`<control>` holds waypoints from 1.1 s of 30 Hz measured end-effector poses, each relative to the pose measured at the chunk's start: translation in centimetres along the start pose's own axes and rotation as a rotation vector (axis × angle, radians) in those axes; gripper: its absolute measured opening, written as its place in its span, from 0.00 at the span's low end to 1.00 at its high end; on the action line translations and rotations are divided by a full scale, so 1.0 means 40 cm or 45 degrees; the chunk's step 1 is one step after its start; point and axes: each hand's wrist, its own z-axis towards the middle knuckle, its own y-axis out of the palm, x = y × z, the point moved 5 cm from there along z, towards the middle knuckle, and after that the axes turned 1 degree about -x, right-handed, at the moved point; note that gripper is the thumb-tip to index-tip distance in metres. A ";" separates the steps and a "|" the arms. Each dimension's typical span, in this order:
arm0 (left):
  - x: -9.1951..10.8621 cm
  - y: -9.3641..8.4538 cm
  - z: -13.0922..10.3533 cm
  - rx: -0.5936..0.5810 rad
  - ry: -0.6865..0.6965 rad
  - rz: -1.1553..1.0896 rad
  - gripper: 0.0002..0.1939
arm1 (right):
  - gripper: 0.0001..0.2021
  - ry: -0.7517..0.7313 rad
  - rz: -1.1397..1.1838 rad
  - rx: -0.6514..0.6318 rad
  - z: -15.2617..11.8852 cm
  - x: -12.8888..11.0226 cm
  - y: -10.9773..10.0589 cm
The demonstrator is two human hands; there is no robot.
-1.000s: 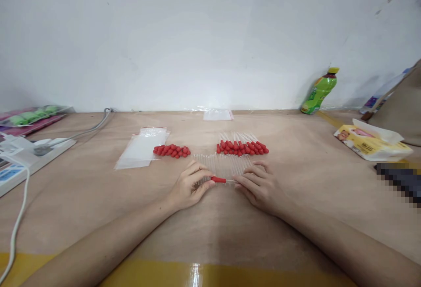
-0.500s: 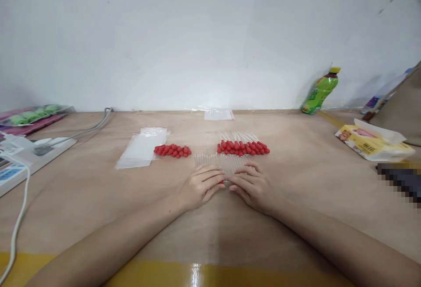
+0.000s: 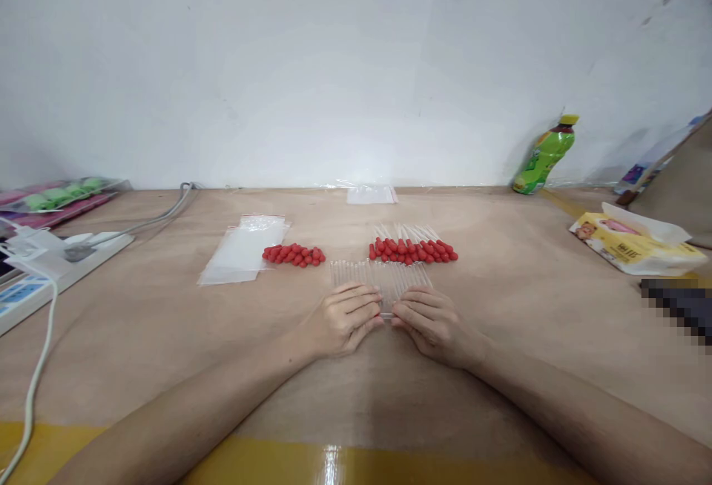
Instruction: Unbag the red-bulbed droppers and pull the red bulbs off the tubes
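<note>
A row of clear thin tubes (image 3: 396, 277) lies on the table in front of me. My left hand (image 3: 348, 318) rests over the near left part of the row, fingers closed together at its near edge. On the right side, my right hand (image 3: 431, 322) closes its fingers on the near right part. A small gap separates the two hands. Just beyond the tubes is a pile of red-tipped clear sticks (image 3: 412, 249). A smaller heap of red bulbs (image 3: 294, 254) sits to the left, beside flat clear plastic bags (image 3: 239, 251).
A power strip (image 3: 72, 274) with cables lies at the left, near packaged green items (image 3: 64, 194). Another bag (image 3: 371, 195) lies by the wall. At the right are a green bottle (image 3: 545, 157), a yellow tissue pack (image 3: 634, 244) and a dark pixelated object (image 3: 678, 307).
My right hand has moved slightly nearer to me, and its fingers have drawn closer together over the tubes. The left hand has barely moved.
</note>
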 end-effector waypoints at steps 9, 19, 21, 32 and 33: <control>0.007 -0.005 -0.014 -0.015 0.020 -0.030 0.06 | 0.11 -0.116 -0.097 0.015 -0.027 -0.006 -0.029; -0.272 -0.215 -0.059 0.262 -0.983 0.351 0.13 | 0.07 0.590 -0.485 0.171 -0.075 0.156 -0.121; -0.334 -0.249 -0.077 0.111 -1.203 0.332 0.15 | 0.08 0.699 -0.478 0.122 -0.082 0.170 -0.117; -0.389 -0.231 -0.132 -0.160 -1.499 0.257 0.14 | 0.12 0.932 -0.402 -0.076 -0.097 0.173 -0.088; -0.390 -0.231 -0.131 -0.167 -1.492 0.265 0.14 | 0.12 0.943 -0.408 -0.103 -0.098 0.172 -0.086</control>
